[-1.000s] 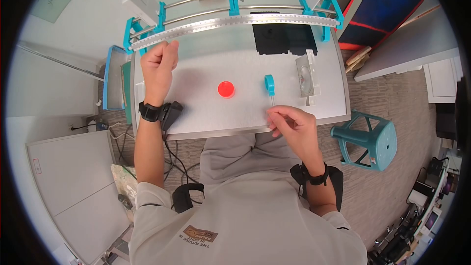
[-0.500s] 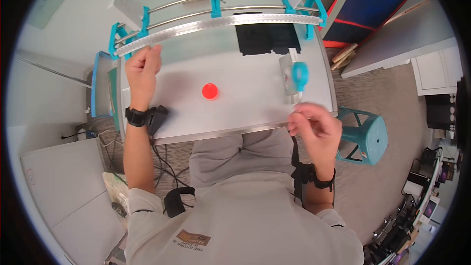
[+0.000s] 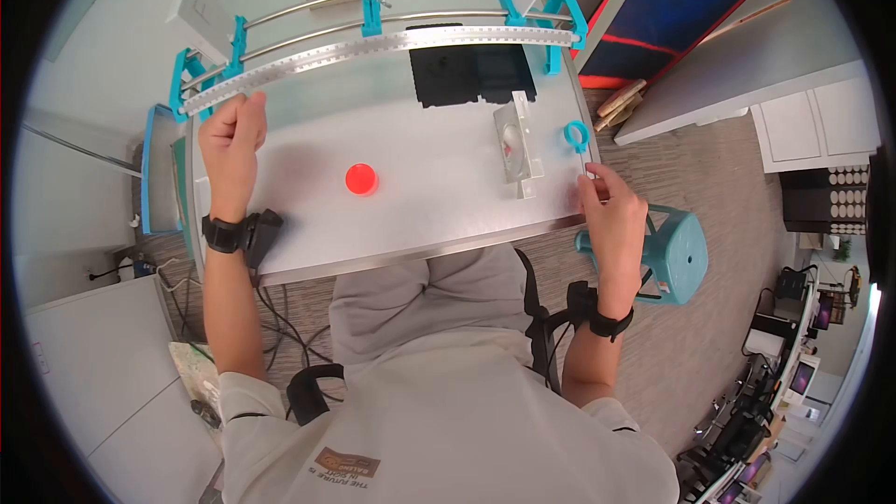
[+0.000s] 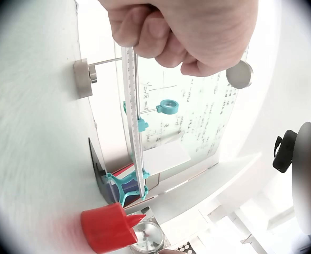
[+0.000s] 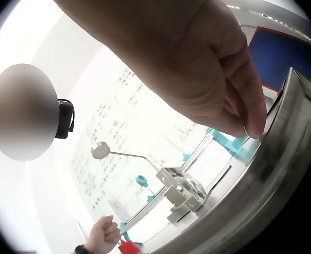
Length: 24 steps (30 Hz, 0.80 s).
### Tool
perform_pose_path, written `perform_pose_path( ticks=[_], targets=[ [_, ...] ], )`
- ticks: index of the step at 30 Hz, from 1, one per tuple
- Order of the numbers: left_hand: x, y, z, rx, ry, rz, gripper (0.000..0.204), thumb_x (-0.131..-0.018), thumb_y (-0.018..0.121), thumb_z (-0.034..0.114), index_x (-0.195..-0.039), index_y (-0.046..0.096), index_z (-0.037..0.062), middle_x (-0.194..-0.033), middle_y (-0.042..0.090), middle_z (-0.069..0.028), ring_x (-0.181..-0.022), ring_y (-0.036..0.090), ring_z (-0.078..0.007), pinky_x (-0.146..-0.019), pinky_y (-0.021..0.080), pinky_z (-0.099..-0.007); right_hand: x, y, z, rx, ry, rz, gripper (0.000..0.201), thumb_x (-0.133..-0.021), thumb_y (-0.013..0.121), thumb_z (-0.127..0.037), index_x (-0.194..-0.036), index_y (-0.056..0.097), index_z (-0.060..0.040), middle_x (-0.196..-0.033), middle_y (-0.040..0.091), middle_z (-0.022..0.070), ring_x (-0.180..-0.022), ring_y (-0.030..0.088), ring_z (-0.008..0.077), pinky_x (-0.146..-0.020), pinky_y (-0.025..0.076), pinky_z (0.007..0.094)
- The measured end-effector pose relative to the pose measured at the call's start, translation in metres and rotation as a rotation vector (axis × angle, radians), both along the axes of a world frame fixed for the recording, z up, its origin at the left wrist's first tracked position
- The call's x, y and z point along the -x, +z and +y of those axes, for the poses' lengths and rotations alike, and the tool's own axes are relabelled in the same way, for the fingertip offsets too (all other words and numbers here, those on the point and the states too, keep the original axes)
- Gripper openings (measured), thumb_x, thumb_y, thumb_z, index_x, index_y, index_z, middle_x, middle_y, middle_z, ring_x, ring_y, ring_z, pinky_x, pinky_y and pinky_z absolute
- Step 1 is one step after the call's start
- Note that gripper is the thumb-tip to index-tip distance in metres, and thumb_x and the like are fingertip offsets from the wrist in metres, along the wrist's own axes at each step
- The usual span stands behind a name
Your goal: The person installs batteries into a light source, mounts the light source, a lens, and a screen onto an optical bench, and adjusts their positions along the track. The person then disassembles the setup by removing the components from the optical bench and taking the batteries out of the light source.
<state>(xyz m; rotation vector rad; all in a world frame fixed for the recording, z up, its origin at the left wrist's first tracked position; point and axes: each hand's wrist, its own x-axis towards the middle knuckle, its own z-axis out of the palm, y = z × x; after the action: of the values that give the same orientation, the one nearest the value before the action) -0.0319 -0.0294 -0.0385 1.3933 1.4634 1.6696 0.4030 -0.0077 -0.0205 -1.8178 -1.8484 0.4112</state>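
My right hand (image 3: 616,224) pinches the thin stem of a teal ring holder (image 3: 576,136) between thumb and fingertips, over the table's right edge. The ring stands up beyond the fingers; in the right wrist view the pinching fingers (image 5: 255,114) hang just over the metal rim. My left hand (image 3: 231,145) is curled into a fist in front of the left end of a long ruler (image 3: 373,49) on a teal-and-steel rail frame. Nothing shows in that fist (image 4: 176,34). A red cylinder (image 3: 361,180) with a pointed tip stands between the hands.
A silver bracket with a round clear face (image 3: 511,145) stands on the table left of the ring. Behind it lies a black sheet (image 3: 474,70). White panels (image 3: 199,19) stand on the rail's ends. A teal stool (image 3: 681,257) is at the right, cables (image 3: 280,327) below left.
My right hand has carried the ring holder rightward, past the silver bracket to the table's right edge. The left fist stays by the ruler's left end. The head view has shifted right.
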Motion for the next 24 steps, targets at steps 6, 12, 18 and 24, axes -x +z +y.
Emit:
perform_pose_path(
  ticks=[6,12,18,24],
  targets=[
    [0.001,0.000,-0.001,-0.003,-0.007,0.008,0.041,-0.105,0.058,0.013,-0.068,0.041,0.0103,-0.062,0.034,0.0073,-0.055,0.026,-0.0032,-0.051,0.018,-0.0257,0.001,0.002,0.004,-0.017,-0.024,-0.069,0.021,-0.091,0.071,-0.013,-0.105,0.074,0.0020,-0.081,0.074,0.0184,-0.072,0.073,0.0298,-0.069,0.057,0.0370],
    [0.002,0.000,-0.001,-0.007,-0.028,-0.031,0.045,-0.105,0.063,0.016,-0.066,0.041,0.0096,-0.064,0.036,0.0073,-0.056,0.030,-0.0024,-0.051,0.020,-0.0243,0.001,-0.001,0.006,-0.051,-0.054,-0.147,0.020,-0.090,0.075,-0.020,-0.098,0.075,-0.0013,-0.081,0.074,0.0162,-0.073,0.073,0.0301,-0.069,0.057,0.0382],
    [-0.001,0.001,0.000,-0.004,-0.006,-0.018,0.042,-0.105,0.059,0.013,-0.067,0.041,0.0101,-0.062,0.035,0.0071,-0.056,0.027,-0.0033,-0.051,0.019,-0.0253,0.005,0.000,0.007,-0.043,-0.109,-0.252,0.024,-0.087,0.078,-0.029,-0.087,0.076,-0.0050,-0.077,0.074,0.0109,-0.070,0.071,0.0301,-0.065,0.055,0.0392],
    [-0.002,0.002,-0.001,0.016,-0.001,-0.024,0.044,-0.105,0.059,0.013,-0.066,0.040,0.0099,-0.062,0.035,0.0073,-0.056,0.027,-0.0034,-0.051,0.019,-0.0251,0.004,-0.008,0.011,-0.085,-0.094,-0.234,0.024,-0.086,0.079,-0.028,-0.084,0.074,-0.0049,-0.073,0.072,0.0097,-0.068,0.070,0.0289,-0.064,0.054,0.0382]
  ],
)
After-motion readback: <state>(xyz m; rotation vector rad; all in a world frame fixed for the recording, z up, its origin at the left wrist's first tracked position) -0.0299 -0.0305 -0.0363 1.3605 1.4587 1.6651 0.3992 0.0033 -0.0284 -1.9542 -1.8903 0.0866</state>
